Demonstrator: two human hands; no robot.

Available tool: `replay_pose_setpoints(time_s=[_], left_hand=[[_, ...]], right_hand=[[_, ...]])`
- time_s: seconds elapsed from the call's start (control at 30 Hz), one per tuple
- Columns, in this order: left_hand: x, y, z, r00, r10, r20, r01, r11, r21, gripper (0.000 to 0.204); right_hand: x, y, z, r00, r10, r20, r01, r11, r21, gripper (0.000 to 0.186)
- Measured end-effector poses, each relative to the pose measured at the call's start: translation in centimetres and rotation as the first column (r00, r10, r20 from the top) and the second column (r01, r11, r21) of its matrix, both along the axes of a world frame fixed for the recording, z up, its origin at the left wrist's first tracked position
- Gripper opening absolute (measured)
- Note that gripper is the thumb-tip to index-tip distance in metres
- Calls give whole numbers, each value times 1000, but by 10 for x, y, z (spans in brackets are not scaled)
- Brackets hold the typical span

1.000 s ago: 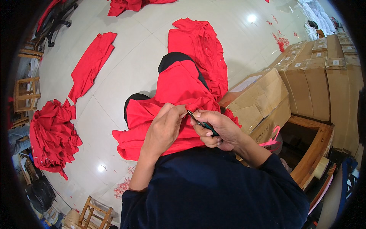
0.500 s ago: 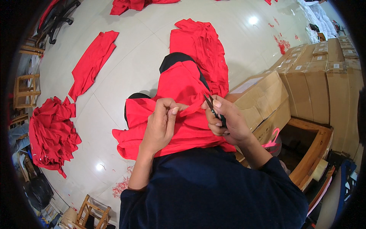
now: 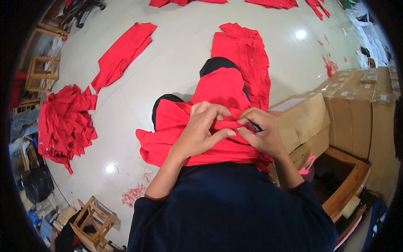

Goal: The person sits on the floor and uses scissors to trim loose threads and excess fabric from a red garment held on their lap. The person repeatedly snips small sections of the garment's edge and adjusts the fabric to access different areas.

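The red garment (image 3: 218, 84) lies across my dark-clad knees. My left hand (image 3: 203, 128) rests on it, thumb and index finger apart on either side of a narrow folded band (image 3: 222, 124); its other fingertips are hidden. My right hand (image 3: 262, 130) is closed round small dark scissors (image 3: 255, 126), mostly covered by the fingers, with its thumb and forefinger at the band's right end.
Red garments (image 3: 67, 122) lie heaped at left and spread (image 3: 121, 52) across the tiled floor. Stacked cardboard boxes (image 3: 348, 109), a wooden frame (image 3: 357, 176) and a pink hanger (image 3: 307, 166) are at right. Wooden stools (image 3: 94, 222) stand at left; red thread scraps (image 3: 133, 194) litter the floor.
The scissor blades, earlier pointing up beside the fabric, are now tucked in my right hand. My left hand has shifted right and spread its thumb from its forefinger. The view has shifted.
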State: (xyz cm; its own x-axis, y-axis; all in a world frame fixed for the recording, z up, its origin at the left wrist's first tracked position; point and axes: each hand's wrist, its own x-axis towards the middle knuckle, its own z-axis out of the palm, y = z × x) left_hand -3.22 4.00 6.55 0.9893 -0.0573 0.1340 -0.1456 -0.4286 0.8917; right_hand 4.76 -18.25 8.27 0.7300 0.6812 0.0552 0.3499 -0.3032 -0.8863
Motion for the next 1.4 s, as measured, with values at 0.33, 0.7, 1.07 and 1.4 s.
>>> replay_pose_setpoints(time_s=[0.33,0.7,1.07,1.4], left_hand=[[-84,132,-24,913,361,-191,-178,773,609,32],[-215,92,-51,657,634,-408,-523,773,359,31],[-99,100,-22,919,385,-86,-367,915,167,49],[-112,49,-48,952,189,-239,-98,932,348,66]], right_hand=[[-8,-22,-2,895,-431,112,380,871,312,31],[12,-67,13,678,493,-545,-637,764,-102,14],[97,-39,16,813,317,-488,-279,948,151,38],[125,90,-70,987,-86,134,152,766,-625,43]])
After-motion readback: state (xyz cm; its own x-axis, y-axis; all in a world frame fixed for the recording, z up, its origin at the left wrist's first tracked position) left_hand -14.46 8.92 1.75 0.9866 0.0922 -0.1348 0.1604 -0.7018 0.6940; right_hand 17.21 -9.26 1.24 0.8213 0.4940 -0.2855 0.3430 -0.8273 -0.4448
